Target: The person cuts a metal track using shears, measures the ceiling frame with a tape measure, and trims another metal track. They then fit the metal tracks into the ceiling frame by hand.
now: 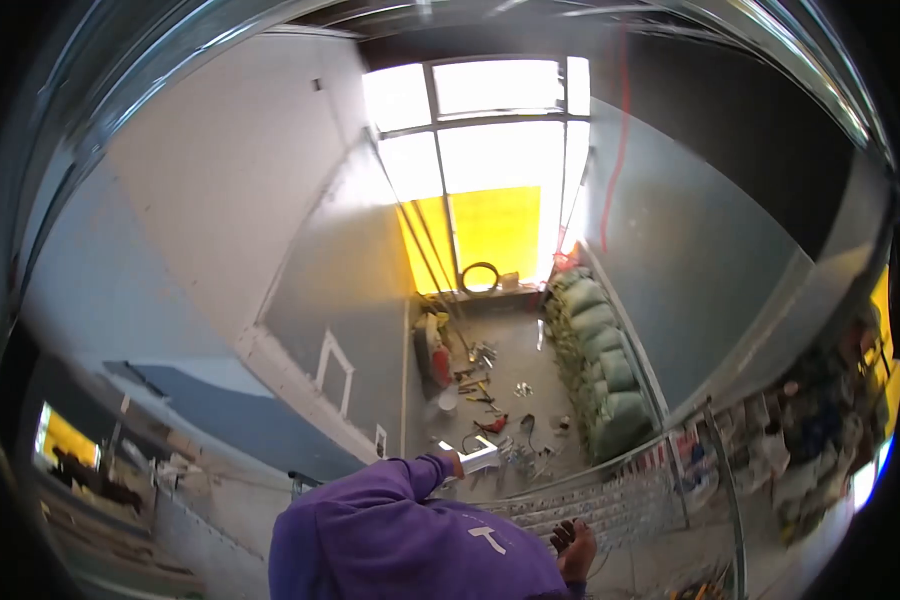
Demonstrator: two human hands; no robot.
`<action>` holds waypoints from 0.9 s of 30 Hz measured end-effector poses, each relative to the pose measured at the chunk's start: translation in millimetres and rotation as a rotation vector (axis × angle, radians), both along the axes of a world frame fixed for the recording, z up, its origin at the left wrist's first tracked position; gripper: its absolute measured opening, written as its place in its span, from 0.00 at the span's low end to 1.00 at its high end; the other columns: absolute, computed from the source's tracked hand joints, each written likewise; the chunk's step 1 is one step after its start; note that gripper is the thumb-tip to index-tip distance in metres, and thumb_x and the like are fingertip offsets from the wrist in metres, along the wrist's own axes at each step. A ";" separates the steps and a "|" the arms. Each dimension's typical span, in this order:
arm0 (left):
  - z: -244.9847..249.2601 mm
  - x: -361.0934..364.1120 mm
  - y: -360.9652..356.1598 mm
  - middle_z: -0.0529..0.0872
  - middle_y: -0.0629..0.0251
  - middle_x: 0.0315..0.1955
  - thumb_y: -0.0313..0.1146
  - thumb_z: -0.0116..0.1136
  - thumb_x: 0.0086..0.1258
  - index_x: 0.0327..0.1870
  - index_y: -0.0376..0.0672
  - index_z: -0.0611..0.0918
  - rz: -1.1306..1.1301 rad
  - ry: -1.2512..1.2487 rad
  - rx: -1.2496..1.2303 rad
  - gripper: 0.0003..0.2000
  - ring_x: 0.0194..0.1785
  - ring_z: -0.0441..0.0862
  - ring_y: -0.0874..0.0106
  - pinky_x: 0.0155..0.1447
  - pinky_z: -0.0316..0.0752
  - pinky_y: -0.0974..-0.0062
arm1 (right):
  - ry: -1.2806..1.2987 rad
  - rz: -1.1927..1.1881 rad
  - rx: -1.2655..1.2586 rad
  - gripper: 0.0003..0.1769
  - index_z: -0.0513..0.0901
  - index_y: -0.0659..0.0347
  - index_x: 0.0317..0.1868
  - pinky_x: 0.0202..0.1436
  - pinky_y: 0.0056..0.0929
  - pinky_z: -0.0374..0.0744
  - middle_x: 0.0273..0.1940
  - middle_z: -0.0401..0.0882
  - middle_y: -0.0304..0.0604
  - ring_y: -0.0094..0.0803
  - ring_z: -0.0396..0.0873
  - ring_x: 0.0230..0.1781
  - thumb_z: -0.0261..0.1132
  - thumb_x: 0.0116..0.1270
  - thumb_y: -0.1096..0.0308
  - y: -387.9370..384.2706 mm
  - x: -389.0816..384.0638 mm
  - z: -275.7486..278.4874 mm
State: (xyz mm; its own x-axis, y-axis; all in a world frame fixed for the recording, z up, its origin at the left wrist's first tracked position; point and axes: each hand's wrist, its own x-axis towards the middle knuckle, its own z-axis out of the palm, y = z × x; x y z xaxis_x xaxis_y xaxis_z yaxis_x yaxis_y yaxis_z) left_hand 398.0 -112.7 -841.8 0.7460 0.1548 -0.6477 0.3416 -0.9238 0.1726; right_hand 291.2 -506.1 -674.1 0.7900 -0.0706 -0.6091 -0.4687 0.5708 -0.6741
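My left hand (457,463), at the end of a purple sleeve, is at the lower middle, closed on a white angular piece (480,458). Most of its fingers are hidden behind the sleeve and the piece. To the lower right, my right hand (576,550) is raised with loosely bent fingers slightly apart, and nothing shows in it. Behind that hand lies a ribbed metal platform (610,505). Far below, hand tools and small scraps (482,390) are scattered on the grey floor (515,335).
Green stuffed sacks (610,360) are piled along the right wall. A metal rail (725,490) rises at the right beside bags and clutter (760,440). Long poles (410,220) lean near the tall window, with a black ring (480,265) below it. A white bucket (447,400) stands by the left wall.
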 end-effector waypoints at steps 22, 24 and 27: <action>108.2 -106.0 -50.7 0.86 0.46 0.41 0.51 0.68 0.56 0.45 0.37 0.83 -0.180 -0.316 -0.264 0.26 0.47 0.85 0.50 0.50 0.78 0.56 | -0.085 0.409 -0.108 0.14 0.74 0.62 0.52 0.35 0.35 0.84 0.41 0.82 0.46 0.37 0.84 0.36 0.58 0.76 0.60 21.7 -50.3 -26.0; 127.2 -96.0 -81.7 0.86 0.47 0.38 0.52 0.68 0.57 0.43 0.37 0.81 -0.256 -0.425 -0.376 0.25 0.44 0.85 0.49 0.47 0.77 0.54 | -0.102 0.390 -0.116 0.16 0.73 0.62 0.53 0.35 0.36 0.84 0.43 0.81 0.46 0.37 0.84 0.36 0.59 0.76 0.58 19.7 -58.8 -25.1; 191.0 -95.8 -126.9 0.85 0.49 0.35 0.50 0.68 0.59 0.43 0.39 0.79 -0.374 -0.470 -0.439 0.23 0.42 0.84 0.48 0.44 0.76 0.53 | -0.078 0.301 -0.095 0.18 0.71 0.62 0.54 0.32 0.33 0.84 0.41 0.80 0.46 0.35 0.83 0.35 0.61 0.75 0.57 19.1 -71.6 -11.9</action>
